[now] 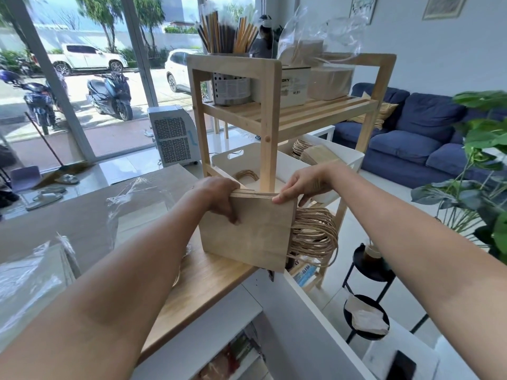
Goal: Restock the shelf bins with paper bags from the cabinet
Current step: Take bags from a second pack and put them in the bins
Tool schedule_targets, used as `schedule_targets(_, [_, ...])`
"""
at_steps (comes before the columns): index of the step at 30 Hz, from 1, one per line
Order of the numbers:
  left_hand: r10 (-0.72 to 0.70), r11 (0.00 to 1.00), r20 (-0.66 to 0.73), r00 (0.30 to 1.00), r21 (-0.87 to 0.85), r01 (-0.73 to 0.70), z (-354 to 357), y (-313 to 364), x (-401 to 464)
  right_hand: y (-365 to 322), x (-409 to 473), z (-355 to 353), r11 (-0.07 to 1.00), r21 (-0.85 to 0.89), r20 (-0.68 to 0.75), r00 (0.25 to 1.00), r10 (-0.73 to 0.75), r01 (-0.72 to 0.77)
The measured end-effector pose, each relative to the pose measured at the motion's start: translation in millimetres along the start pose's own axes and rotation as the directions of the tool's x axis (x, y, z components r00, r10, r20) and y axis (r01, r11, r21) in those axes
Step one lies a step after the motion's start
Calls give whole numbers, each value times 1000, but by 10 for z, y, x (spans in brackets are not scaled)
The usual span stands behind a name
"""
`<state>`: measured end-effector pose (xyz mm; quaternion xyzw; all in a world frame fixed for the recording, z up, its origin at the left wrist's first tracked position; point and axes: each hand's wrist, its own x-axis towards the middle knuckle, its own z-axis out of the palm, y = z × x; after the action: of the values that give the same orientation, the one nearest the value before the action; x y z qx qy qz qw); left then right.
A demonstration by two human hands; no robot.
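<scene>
Here the flat brown paper bags (252, 231) trail looped twine handles (312, 234).

You're in bright daylight pouring through the tall glass window wall (82, 78); the wide lens bends the edges, and your forearms blur softly.

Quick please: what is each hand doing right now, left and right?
Left hand: grips the stack of paper bags at its top left.
Right hand: pinches the stack's top right edge.
</scene>
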<state>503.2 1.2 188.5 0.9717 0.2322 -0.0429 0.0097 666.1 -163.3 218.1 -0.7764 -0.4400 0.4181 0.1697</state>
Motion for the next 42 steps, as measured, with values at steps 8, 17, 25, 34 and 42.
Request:
schedule_targets(8, [14, 1000, 2, 1000, -18, -14, 11, -29, 52, 81, 27, 11, 991, 134, -66, 998, 16, -7])
schedule_targets(17, [32, 998, -36, 999, -48, -33, 54, -46, 44, 141, -75, 105, 996, 87, -148, 989, 9, 4])
schedule_targets(25, [-79, 948, -119, 990, -315, 38, 122, -233, -94, 779, -476, 73, 987, 84, -362, 927, -96, 135])
schedule_targets(34, [-213, 413, 2, 977, -906, 92, 151, -422, -522, 972, -99, 755, 877, 474, -190, 982, 17, 77])
schedule_targets(42, [-231, 45, 64, 971, -996, 76, 712, -242, -655, 368, -67, 737, 628, 670, -386, 908, -162, 397])
